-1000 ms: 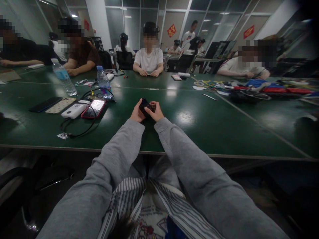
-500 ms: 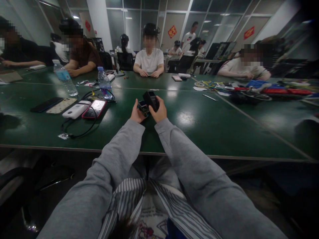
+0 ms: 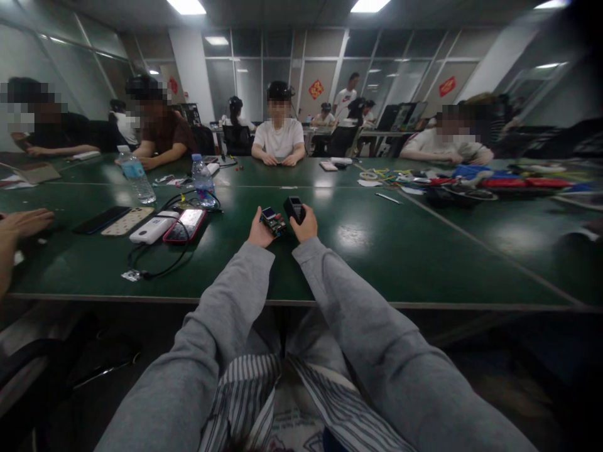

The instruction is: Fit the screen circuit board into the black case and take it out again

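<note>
Both my arms in grey sleeves reach over the green table (image 3: 400, 263). My left hand (image 3: 259, 231) is closed on a small circuit board with a tiny lit screen (image 3: 272, 220), held just above the table. My right hand (image 3: 305, 227) grips a small black casing (image 3: 294, 208), lifted apart from the board and to its right. The two pieces are separated by a small gap.
To the left lie two phones (image 3: 184, 225), a white power bank (image 3: 149, 230), a phone case (image 3: 126, 221), black cables (image 3: 151, 267) and two water bottles (image 3: 136, 178). Another person's hand (image 3: 21, 223) rests at far left. Several people sit around the table; tools and cables (image 3: 452, 185) clutter the right.
The single black device held in both hands came apart: my right hand lifted the black casing off and to the right, leaving the board in my left. The camera tilted upward.
</note>
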Motion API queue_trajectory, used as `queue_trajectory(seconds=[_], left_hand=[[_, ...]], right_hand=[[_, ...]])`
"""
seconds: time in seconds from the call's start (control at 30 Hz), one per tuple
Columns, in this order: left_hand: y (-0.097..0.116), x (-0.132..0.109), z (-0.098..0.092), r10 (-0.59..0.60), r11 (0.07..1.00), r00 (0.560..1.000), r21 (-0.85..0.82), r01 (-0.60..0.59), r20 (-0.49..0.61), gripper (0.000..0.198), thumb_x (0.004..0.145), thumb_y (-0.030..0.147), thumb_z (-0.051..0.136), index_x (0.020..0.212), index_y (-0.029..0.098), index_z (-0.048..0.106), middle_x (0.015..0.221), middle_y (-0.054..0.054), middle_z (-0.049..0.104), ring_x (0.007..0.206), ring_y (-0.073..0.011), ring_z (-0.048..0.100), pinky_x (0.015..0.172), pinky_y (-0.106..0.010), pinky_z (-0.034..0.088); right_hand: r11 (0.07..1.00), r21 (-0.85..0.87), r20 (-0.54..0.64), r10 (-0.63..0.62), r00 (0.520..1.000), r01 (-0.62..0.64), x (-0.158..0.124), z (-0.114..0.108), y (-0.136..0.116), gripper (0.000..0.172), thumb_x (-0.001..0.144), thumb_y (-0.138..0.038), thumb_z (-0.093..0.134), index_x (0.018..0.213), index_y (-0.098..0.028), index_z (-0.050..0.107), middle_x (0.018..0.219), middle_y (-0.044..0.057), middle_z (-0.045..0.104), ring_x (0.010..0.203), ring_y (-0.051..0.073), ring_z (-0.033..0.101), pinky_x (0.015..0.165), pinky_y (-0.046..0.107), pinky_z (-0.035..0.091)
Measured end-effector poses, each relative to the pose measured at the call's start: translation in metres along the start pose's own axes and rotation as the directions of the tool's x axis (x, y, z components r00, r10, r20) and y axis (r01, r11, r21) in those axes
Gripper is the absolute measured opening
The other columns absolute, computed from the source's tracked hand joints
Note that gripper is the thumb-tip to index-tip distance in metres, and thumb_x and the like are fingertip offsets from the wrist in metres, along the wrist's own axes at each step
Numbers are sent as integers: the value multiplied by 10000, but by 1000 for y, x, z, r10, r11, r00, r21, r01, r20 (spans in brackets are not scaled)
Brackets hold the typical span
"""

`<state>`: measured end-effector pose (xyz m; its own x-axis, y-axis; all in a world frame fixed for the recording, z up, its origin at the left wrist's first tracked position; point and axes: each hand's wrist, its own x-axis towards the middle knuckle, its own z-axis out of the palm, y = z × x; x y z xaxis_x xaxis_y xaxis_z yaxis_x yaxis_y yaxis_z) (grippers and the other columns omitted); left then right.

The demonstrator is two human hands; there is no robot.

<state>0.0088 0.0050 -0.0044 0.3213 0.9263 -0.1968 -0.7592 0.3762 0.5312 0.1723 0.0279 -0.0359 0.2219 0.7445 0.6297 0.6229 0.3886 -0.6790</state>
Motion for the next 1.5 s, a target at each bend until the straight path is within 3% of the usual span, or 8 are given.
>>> queue_trajectory(seconds=[0.37, 0.67, 0.97, 1.2, 1.37, 1.5], left_hand=[[0, -6, 3, 8, 1000, 1000, -11, -8, -24, 423, 910, 560, 489, 1015, 172, 624, 909, -120, 710, 828, -252, 706, 759, -402, 560], [-1, 4, -5, 8, 999, 1000, -35, -9, -13, 412, 899, 547, 519, 1044, 173, 612, 939, -119, 714, 895, -266, 710, 780, -409, 563], [1, -3, -1, 20, 998, 999, -64, -22, -37, 415, 905, 538, 504, 1070, 174, 615, 931, -118, 710, 827, -243, 698, 799, -414, 551], [1, -4, -3, 36, 998, 998, -49, -38, -47, 460, 916, 560, 453, 1069, 161, 622, 920, -122, 715, 839, -247, 691, 808, -405, 539], [0, -4, -4, 29, 1000, 999, 5, -28, -35, 498, 926, 577, 403, 1035, 154, 642, 851, -112, 704, 844, -244, 683, 826, -393, 523], [-1, -2, -4, 51, 998, 996, 29, -49, -70, 475, 908, 586, 441, 1007, 169, 647, 804, -92, 690, 857, -243, 679, 858, -391, 513]], right_hand=[[998, -55, 8, 16, 1000, -16, -2, 0, 2, 572, 779, -291, 609, 1315, -139, 479, 1288, 184, 586, 1211, 313, 557, 1069, 495, 429], [998, -53, 31, 35, 999, -33, -2, 2, 6, 570, 755, -265, 630, 1293, -139, 492, 1275, 184, 594, 1192, 312, 569, 1064, 506, 428], [997, -47, 58, 62, 996, -60, -3, -1, 3, 545, 718, -237, 646, 1240, -145, 517, 1218, 175, 617, 1139, 314, 585, 1029, 518, 445], [998, 13, 10, 68, 998, -68, -4, -5, -8, 559, 736, -292, 639, 1254, -141, 492, 1207, 175, 623, 1116, 308, 596, 1005, 497, 459], [989, 135, 21, -57, 998, 54, -11, -8, -32, 622, 764, -353, 626, 1309, -115, 443, 1273, 197, 581, 1174, 294, 580, 1036, 446, 451], [968, 169, 119, -208, 971, 187, -18, -4, -43, 627, 762, -352, 631, 1321, -145, 437, 1297, 190, 570, 1211, 304, 555, 1058, 468, 431]])
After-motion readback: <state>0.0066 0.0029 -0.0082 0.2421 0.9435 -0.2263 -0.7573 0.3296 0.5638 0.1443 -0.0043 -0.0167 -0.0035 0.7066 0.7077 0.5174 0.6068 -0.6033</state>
